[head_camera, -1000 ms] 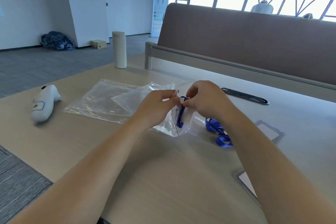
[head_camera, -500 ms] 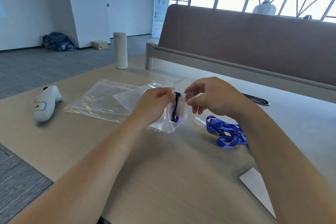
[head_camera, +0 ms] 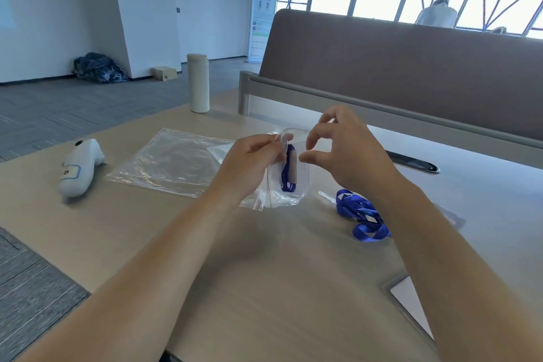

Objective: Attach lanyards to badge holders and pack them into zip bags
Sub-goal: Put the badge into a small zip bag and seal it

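Bare forearms extend toward the zip bag. The left hand pinches the bag's upper left edge. The right hand hovers just right of its mouth, fingers curved, thumb and forefinger parted.

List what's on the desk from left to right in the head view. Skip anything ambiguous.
white handheld device → flat spare zip bags → zip bag with a blue lanyard inside, pinched by the left hand → loose blue lanyards → badge holder at the near right edge.
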`<state>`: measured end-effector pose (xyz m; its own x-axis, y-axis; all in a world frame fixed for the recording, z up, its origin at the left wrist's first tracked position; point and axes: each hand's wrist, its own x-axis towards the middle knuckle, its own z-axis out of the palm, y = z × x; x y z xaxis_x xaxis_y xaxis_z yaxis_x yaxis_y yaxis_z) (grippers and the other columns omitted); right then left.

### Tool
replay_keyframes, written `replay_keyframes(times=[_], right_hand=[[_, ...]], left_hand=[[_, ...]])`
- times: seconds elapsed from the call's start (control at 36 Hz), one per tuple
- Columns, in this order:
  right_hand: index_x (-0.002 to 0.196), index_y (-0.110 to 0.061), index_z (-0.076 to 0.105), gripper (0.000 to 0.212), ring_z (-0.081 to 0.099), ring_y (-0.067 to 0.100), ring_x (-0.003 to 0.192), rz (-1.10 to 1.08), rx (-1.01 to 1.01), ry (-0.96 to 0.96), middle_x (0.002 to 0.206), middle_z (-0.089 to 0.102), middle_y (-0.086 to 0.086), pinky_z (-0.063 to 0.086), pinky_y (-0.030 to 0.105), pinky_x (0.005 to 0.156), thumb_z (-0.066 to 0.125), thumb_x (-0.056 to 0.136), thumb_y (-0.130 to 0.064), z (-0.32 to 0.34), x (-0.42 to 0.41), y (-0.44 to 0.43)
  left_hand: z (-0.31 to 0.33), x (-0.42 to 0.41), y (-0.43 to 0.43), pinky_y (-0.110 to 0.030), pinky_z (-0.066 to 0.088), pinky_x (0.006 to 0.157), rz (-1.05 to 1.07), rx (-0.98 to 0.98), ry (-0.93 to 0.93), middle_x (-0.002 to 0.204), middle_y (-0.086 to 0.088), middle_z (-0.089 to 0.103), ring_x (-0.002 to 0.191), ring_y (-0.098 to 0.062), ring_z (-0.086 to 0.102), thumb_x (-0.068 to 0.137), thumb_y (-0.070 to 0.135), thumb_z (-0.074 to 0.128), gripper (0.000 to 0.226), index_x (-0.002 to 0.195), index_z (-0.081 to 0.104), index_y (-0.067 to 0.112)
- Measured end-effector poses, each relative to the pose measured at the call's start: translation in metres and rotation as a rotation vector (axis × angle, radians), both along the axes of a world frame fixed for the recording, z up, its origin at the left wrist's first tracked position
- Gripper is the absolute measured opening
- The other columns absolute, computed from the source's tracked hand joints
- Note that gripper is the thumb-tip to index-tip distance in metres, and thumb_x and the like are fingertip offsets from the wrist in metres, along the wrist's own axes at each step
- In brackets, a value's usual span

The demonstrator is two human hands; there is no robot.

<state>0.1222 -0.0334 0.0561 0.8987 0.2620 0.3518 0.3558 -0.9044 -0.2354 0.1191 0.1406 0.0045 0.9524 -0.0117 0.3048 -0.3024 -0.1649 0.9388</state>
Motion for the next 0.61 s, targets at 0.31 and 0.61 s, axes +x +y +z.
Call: replay_keyframes(times=[0.31,0.61], right_hand=[[0.09,-0.028,0.055,0.015,0.064,0.014,0.084,0.002,0.142,0.016,0.096,0.064,-0.006,0.042,0.023,0.065,0.068,0.091,-0.035,0.002,-0.007,0.002],[0.091,-0.024,0.053,0.009,0.064,0.016,0.079,-0.037,0.157,-0.022,0.084,0.066,-0.004,0.045,0.023,0.06,0.057,0.097,-0.019,0.002,-0.007,-0.003]], left_hand=[[0.009,0.001,0.005,-0.049,0.049,0.105,-0.144,-0.264,0.045,0.113,-0.019,0.07,0.114,-0.023,0.066,0.079,0.022,0.064,0.015,0.068,0.067,0.011],[0.014,-0.009,0.017,-0.029,0.045,0.082,0.038,0.479,0.019,0.119,0.007,0.063,0.105,-0.02,0.061,0.092,0.023,0.059,0.004,0.094,0.056,0.024]])
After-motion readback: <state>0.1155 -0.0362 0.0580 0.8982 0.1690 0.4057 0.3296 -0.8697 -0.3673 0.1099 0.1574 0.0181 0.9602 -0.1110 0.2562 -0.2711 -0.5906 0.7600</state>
